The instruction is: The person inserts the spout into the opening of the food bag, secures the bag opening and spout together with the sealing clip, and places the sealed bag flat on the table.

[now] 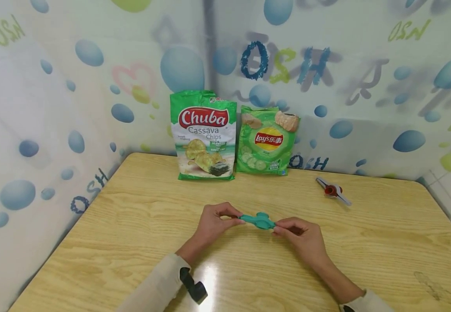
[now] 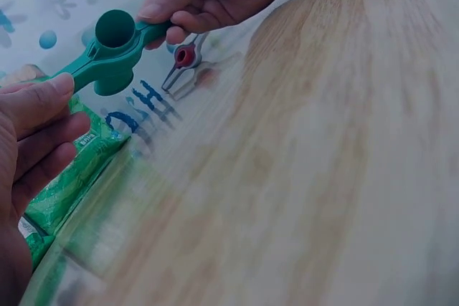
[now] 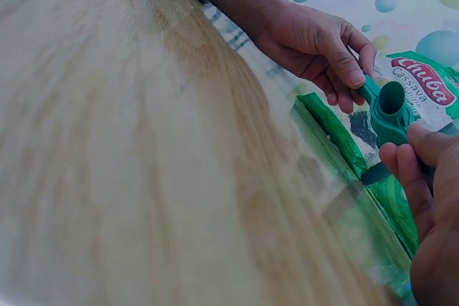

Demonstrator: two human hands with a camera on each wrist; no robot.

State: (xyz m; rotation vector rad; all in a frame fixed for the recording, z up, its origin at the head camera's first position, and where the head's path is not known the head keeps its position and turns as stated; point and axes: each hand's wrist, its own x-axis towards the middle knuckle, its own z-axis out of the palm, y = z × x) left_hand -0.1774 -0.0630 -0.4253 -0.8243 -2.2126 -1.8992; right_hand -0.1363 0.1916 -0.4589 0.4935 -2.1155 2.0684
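The left hand [image 1: 218, 220] and right hand [image 1: 305, 238] are pinching a teal clip [image 1: 263, 222], lower centre, over a wooden table [image 1: 381, 242]; spotted backdrop [image 1: 350, 99] is filling the top.

The surface [image 1: 132, 225] is pale yellowish wood with streaked grain and rounded far corners. Along its far edge, beyond the hands [image 1: 214, 221] [image 1: 305, 240], two chip bags stand upright side by side: the Chuba bag [image 1: 204, 143] beyond the left one, the green Lay's bag [image 1: 267, 149] beyond the gap between them. A grey-and-red gadget [image 1: 332, 190] lies beyond and right of the right one. A faint dark mark [image 1: 432, 286] shows farther right, nearer the person.
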